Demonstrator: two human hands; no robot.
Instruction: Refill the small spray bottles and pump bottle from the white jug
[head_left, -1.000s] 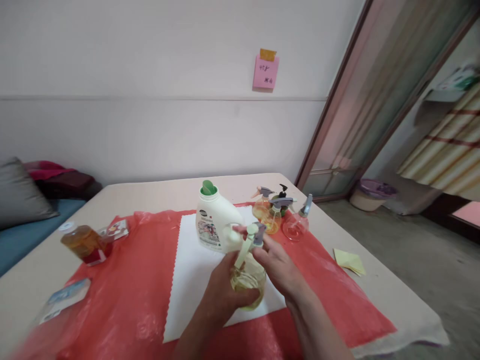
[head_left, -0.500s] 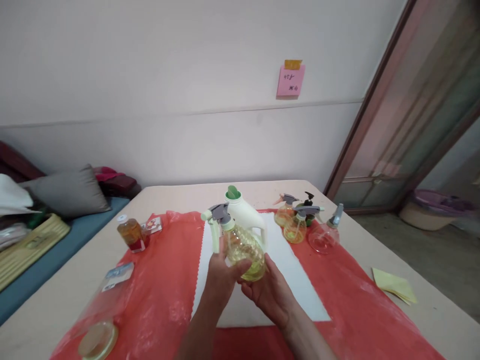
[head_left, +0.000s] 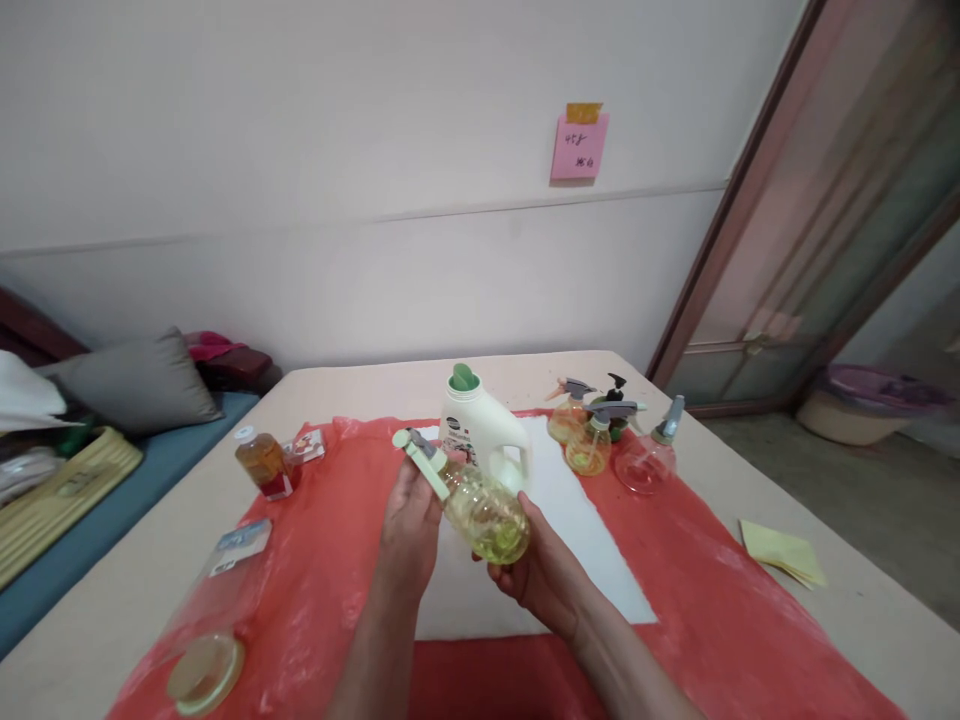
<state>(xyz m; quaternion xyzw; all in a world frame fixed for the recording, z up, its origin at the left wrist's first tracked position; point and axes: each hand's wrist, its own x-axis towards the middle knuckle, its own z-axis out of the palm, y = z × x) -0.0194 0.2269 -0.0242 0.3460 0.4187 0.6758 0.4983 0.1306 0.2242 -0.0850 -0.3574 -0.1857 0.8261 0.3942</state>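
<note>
Both the left hand [head_left: 409,520] and right hand [head_left: 541,575] grip a tilted spray bottle [head_left: 480,505] before the detergent jug [head_left: 480,435].

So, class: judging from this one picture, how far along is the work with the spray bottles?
Looks done: three spray bottles stand capped beside the white jug, two holding amber liquid. In hand: a yellow-filled spray bottle, tilted, left hand at its trigger head, right hand under its base. Possibly left: the pink bottle looks empty, and the jug's lid is flipped open.
</note>
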